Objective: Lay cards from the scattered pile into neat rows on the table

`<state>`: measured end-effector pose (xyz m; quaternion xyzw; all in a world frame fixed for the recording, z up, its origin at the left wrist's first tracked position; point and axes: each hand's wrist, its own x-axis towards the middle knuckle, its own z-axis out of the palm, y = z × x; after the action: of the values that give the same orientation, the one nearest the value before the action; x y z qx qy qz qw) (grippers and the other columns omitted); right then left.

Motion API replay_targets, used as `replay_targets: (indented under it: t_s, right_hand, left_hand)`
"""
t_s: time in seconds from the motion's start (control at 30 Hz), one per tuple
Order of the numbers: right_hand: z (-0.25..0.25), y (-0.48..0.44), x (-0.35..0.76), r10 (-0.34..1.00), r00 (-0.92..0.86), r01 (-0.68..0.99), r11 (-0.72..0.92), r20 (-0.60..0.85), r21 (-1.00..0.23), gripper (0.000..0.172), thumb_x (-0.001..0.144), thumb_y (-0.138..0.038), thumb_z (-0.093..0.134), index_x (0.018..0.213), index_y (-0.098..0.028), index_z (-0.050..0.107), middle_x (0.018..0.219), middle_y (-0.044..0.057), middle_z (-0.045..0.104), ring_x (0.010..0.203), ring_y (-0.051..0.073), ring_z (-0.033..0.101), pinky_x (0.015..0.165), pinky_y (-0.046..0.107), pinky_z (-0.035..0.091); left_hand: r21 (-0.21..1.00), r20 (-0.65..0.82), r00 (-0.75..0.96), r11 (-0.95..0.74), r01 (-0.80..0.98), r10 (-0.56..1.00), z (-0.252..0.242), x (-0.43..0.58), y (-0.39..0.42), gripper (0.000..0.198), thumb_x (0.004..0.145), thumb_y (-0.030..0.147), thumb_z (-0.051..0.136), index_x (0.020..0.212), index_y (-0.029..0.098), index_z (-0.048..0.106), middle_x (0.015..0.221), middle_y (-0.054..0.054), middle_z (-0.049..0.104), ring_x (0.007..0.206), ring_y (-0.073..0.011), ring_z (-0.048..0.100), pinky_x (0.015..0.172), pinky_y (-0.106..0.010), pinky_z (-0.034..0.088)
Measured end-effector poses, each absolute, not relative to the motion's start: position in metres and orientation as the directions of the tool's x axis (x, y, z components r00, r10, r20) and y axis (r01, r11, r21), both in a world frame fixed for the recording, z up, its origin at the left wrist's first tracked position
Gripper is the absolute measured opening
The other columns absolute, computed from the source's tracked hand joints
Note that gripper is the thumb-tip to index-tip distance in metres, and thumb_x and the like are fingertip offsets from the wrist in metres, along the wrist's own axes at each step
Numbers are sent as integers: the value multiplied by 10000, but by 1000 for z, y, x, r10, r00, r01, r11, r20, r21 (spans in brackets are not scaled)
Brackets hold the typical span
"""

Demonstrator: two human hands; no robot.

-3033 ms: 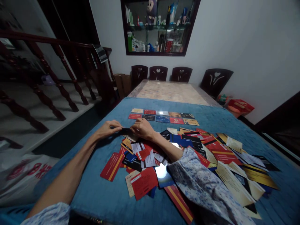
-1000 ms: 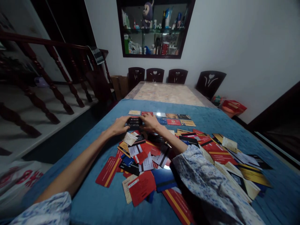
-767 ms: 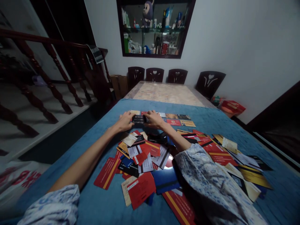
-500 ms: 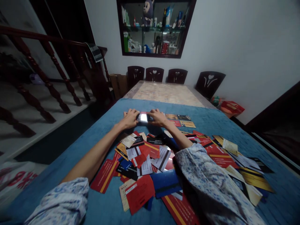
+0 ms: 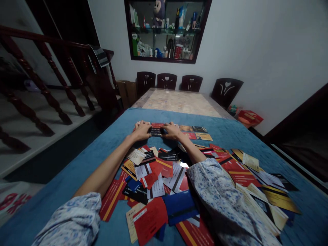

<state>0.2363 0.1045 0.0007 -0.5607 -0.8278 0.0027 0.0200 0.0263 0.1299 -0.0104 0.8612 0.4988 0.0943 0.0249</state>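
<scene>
My left hand (image 5: pixel 142 131) and my right hand (image 5: pixel 171 131) are at the far side of the card pile. Between them is a black card (image 5: pixel 156 132) with light print, its two ends under my curled fingers. I cannot tell whether it lies flat on the cloth or is slightly lifted. Just behind it shows a red card (image 5: pixel 157 125). To the right of my right hand, several cards lie in rows, among them a gold card (image 5: pixel 204 136) and a dark card (image 5: pixel 200 129).
Nearer to me, a loose pile holds a blue card (image 5: pixel 180 206), a red card (image 5: pixel 150 218) and several others. More cards and envelopes (image 5: pixel 243 177) spread to the right. A blue cloth (image 5: pixel 102 150) covers the near table. Chairs (image 5: pixel 167 82) stand at the far end.
The bright glare on the card between my hands has gone, and its black face with print now shows. My hands stay close to the same spot; the view has shifted slightly.
</scene>
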Motion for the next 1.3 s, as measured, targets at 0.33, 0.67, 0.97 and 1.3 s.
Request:
replay_targets:
  t_s: [0.33,0.67,0.97,1.3]
  right_hand:
    - [-3,104,238,934,-358,933,358,19,-44,510,889,-454,578,1353,-245,617,1392,120,582,1256,369,453,943,473,428]
    - [-9,107,239,928,-370,928,372,40,-36,474,896,-440,569,1324,-245,631,1347,135,594,1231,348,456,924,462,435]
    - [-10,105,239,916,-397,917,398,57,-22,444,917,-470,543,1273,-229,656,1332,140,588,1209,338,456,934,464,422]
    - [-7,102,238,921,-385,922,387,52,-18,462,920,-476,541,1299,-231,639,1329,141,594,1210,342,461,919,456,426]
  left_hand:
    - [185,123,497,-512,839,859,-17,25,139,407,733,264,637,1138,267,686,1241,-83,678,1277,-368,413,990,-548,316]
    - [202,96,492,-501,842,865,-17,24,140,405,750,262,645,1151,258,699,1254,-105,657,1296,-375,394,990,-555,291]
    - [196,97,521,-530,825,848,-19,24,142,391,759,260,609,1138,264,707,1265,-90,655,1295,-378,387,1014,-568,286]
    - [166,126,534,-549,819,836,-20,24,140,361,766,268,601,1111,261,707,1253,-99,651,1291,-363,399,1000,-558,306]
